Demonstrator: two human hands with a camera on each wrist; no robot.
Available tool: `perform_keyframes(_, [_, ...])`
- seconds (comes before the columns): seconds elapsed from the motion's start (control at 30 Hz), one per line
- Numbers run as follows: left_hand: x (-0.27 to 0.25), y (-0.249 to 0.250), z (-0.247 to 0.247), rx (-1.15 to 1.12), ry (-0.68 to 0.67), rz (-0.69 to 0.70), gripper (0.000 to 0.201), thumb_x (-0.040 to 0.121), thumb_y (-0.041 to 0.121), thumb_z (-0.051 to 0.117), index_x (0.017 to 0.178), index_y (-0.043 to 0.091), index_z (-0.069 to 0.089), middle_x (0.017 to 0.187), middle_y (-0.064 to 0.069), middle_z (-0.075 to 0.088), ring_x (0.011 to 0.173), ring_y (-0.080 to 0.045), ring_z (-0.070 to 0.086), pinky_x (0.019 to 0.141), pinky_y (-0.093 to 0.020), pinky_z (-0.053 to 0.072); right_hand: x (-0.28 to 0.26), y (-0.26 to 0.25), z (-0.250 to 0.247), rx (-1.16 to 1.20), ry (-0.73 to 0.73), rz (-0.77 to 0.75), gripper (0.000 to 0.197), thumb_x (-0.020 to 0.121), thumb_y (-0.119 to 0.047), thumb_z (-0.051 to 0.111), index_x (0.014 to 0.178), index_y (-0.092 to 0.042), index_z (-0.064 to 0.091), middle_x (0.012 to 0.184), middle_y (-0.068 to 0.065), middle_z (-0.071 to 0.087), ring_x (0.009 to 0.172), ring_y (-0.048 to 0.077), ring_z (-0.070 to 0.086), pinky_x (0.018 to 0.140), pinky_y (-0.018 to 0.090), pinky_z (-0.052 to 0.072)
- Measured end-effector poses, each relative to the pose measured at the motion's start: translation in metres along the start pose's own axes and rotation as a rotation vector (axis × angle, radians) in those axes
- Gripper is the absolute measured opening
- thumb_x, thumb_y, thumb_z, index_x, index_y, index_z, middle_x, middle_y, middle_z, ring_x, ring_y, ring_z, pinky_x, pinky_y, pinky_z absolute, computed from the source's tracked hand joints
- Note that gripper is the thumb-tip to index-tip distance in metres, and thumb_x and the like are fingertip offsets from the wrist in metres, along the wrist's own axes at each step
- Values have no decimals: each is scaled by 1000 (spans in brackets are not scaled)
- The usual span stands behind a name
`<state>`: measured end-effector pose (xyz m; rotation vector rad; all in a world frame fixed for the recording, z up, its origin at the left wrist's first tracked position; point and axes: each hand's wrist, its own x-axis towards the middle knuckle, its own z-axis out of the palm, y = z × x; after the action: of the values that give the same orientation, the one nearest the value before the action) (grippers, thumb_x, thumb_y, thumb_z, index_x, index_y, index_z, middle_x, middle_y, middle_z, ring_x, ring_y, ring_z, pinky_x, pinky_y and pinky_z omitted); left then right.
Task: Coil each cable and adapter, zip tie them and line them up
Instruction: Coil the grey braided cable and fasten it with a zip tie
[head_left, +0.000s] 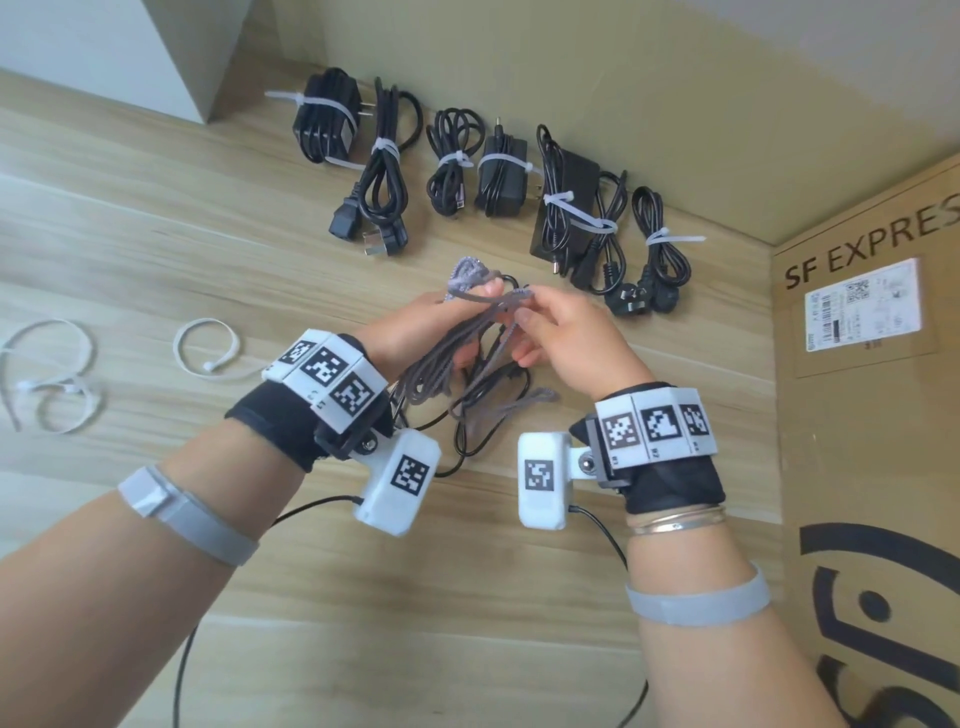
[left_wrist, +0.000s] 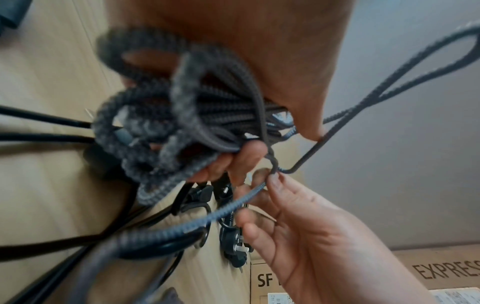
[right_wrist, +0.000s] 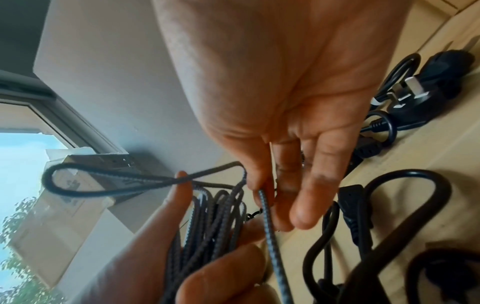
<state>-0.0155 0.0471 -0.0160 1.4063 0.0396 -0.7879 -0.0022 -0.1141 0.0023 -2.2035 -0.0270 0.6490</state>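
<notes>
Grey braided cable (head_left: 441, 364) fills my left hand (head_left: 415, 332): the gathered loops hang from my curled fingers toward the wooden floor (head_left: 156, 249), their long axis running roughly from my wrist out to my fingertips. My right hand (head_left: 561, 338) sits just beside it, on the right, close enough that the fingertips nearly meet. Its thumb and first finger pinch the free run of the same cable, while the other fingers stay loosely spread; the right wrist view shows that strand passing down between them. From that pinch the loose strand crosses to the left, so the next wrap, as I judge it, has to travel from my right hand over to the bundle in my left, laid along the loops and not across them. One stray loop (right_wrist: 109, 181) sticks out past my left thumb and could slip free if I wrap carelessly.

Under my hands, black cable (head_left: 467, 431) lies uncoiled on the floor, waiting. To my left, well apart, lie loose white zip ties (head_left: 208, 348). Farthest off, by the wall, the finished bundles (head_left: 467, 171) lie side by side in a row, each tied in white. A cardboard box (head_left: 857, 415) stands at my right.
</notes>
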Motion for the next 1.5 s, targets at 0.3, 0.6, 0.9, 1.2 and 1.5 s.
perform_keyframes(0.3, [4,-7,-5,135,133,13,13,82,12,55,92,7,63,70,-1,58,64,-15,54,65,-28,47,-3,-5,-1,303,15,62,24,101,-13,32,92,-20,54,89,10,65,66,18,62,66,25,57])
perform_keyframes(0.6, [-3,-1,-3,-39,-70,-19,6,79,12,46,75,9,50,66,-1,56,55,-9,54,57,-23,44,-2,-3,6,263,-97,87,49,75,-52,67,109,-20,51,103,11,68,83,29,70,75,34,57])
perform_keyframes(0.9, [3,-5,-5,363,23,161,28,81,11,68,96,30,53,87,18,60,75,12,57,70,0,40,1,-4,8,234,42,35,27,78,-10,73,99,-11,56,84,9,70,67,24,67,70,36,58])
perform_keyframes(1.2, [0,-4,-7,308,113,28,20,84,-1,52,77,17,49,56,0,60,51,-13,58,50,-23,49,-6,6,-11,43,22,-20,20,82,-18,70,93,-29,59,93,-10,65,80,8,62,79,26,51])
perform_keyframes(1.5, [-1,0,-5,-163,47,29,9,68,8,46,73,10,38,54,-7,37,37,-15,34,45,-26,37,-7,19,0,-315,-285,-52,45,72,-10,70,100,-43,58,108,2,59,101,17,55,92,34,45])
